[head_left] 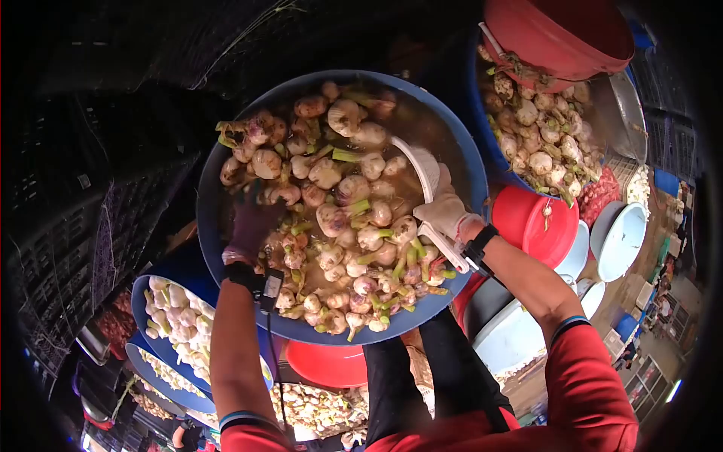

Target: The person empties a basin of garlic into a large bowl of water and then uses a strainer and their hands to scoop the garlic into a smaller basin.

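A large blue tub [207, 226] holds murky water and many garlic bulbs [331, 218] with short green stems. My left hand [254, 226], in a dark purple-looking glove, reaches in at the left side with fingers spread against the bulbs; shadow blurs the fingertips. Over on the right, my right hand [446, 212] wears a pale glove and grips the edge of a white plastic basket [419, 164]. Most of that basket is hidden by the hand, the water and the bulbs.
Another blue tub of garlic [538, 139] stands upper right, with a red bucket [565, 38] tilted over it. Red tubs [538, 226] and pale basins [623, 241] sit at right. Peeled-looking white garlic [179, 320] fills a tub lower left. Dark crates [83, 166] rise at left.
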Action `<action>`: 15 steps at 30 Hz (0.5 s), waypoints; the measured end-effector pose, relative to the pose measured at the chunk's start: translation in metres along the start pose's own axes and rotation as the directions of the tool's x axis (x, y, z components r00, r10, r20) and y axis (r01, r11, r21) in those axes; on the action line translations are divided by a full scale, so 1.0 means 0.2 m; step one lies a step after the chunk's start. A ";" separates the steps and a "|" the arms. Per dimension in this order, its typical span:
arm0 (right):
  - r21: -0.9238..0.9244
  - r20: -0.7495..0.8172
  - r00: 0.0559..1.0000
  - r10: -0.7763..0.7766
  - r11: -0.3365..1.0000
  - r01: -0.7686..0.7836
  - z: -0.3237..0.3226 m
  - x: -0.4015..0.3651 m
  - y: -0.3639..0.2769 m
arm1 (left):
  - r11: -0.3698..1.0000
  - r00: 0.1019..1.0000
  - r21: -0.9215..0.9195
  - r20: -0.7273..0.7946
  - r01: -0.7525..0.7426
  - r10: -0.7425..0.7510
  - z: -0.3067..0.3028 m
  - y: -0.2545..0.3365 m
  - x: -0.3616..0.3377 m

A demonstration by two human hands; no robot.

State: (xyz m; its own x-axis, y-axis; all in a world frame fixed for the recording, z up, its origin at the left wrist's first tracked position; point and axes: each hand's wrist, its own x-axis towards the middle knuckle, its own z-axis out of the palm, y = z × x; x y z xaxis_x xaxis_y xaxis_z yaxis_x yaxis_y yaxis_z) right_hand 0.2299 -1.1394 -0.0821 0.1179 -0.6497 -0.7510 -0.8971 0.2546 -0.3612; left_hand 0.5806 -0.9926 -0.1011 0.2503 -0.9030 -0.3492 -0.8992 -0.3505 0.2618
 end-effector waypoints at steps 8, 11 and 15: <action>0.241 0.232 0.968 0.096 0.958 -0.153 0.10 0.06 -0.06 | 0.327 0.893 -0.835 0.442 0.443 -0.080 0.06 0.27 -0.03; 0.052 0.341 0.939 0.034 0.997 -0.055 0.16 0.10 -0.11 | 0.455 0.883 -0.771 0.461 0.446 -0.085 0.06 0.30 -0.05; 0.222 0.341 0.936 0.089 0.960 -0.173 0.08 -0.03 -0.12 | 0.542 0.810 -0.653 0.579 0.530 -0.094 -0.12 0.38 -0.08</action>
State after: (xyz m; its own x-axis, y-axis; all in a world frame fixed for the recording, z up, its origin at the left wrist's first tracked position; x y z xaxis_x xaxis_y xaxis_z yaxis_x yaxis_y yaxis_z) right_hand 0.2572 -1.1299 -0.0787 0.1754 -0.3409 -0.9236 -0.7864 0.5159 -0.3398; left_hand 0.5179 -1.0112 -0.0547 0.0798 -0.5541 -0.8286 -0.1202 -0.8305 0.5438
